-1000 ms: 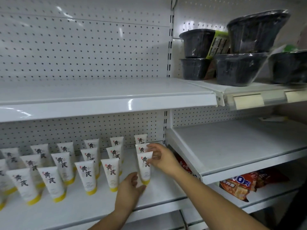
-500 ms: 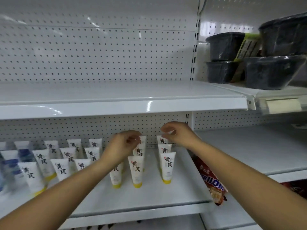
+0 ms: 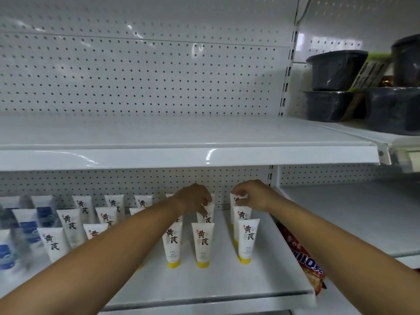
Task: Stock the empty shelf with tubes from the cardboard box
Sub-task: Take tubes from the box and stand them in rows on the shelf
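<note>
Head view looks along both forearms to the back of the lower shelf [image 3: 204,283], where the tubes stand upright on their yellow caps, long axis vertical. The left hand [image 3: 194,197] curls its fingertips round the crimped top of a second-row tube [image 3: 207,218]. The right hand [image 3: 253,196], just beside it, pinches the top of the rear tube [image 3: 233,200] in the end column. Each tube sits directly beneath its hand, so any straightening likely comes from the top edge.
</note>
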